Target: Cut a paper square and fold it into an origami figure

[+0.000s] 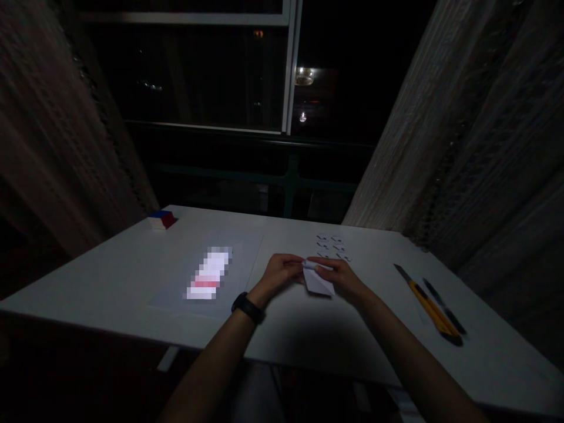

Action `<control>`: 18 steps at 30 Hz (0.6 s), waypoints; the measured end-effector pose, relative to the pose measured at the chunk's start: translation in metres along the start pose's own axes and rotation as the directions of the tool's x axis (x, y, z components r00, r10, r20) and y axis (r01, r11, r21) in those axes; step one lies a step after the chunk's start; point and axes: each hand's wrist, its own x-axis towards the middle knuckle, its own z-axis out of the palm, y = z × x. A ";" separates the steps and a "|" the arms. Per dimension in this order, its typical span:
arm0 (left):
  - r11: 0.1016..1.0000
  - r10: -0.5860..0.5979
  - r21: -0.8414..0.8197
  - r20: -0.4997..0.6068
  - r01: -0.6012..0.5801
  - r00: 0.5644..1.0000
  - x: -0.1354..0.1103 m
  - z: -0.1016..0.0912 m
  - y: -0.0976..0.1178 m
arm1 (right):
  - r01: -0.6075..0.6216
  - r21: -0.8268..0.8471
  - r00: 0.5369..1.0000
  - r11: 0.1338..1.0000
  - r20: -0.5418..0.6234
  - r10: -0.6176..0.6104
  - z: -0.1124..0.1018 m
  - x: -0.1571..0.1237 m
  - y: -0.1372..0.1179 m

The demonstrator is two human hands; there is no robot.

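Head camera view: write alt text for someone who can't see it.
Two hands hold a folded paper over a white table in dim light. Beyond them lie small marked pieces; to the left, a cube and a glowing pixelated patch; to the right, a yellow cutter and a pen. Behind is a dark window.

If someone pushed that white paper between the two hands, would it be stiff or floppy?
The white paper would probably bend easily, since its top edge looks curled or folded by the right hand. It is likely very light, as it looks thin and small. Its lower part looks fairly flat, so it may resist slightly.
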 end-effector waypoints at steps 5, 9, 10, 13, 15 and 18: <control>1.000 -0.021 -0.006 -0.024 0.021 0.999 0.001 0.000 -0.002 | -0.013 0.039 1.000 0.999 0.016 0.013 0.000 0.000 0.002; 1.000 -0.019 -0.023 -0.005 0.019 1.000 0.001 0.000 -0.001 | -0.002 0.017 1.000 1.000 0.005 0.002 0.000 0.000 0.000; 1.000 -0.022 -0.020 0.006 0.023 1.000 0.001 0.000 -0.001 | 0.007 0.000 1.000 1.000 0.004 -0.007 0.000 -0.001 -0.002; 0.999 -0.046 -0.010 0.026 0.046 0.999 0.000 -0.001 0.000 | 0.038 -0.035 0.999 0.999 -0.001 -0.038 0.001 -0.001 -0.005; 0.999 -0.047 -0.020 0.039 0.048 0.998 -0.001 -0.003 0.000 | 0.036 -0.025 0.999 0.999 0.007 -0.036 0.001 -0.002 -0.005; 0.997 -0.032 -0.065 0.058 0.036 0.998 -0.002 -0.004 0.000 | 0.014 0.000 1.000 1.000 0.026 -0.014 0.000 -0.002 -0.003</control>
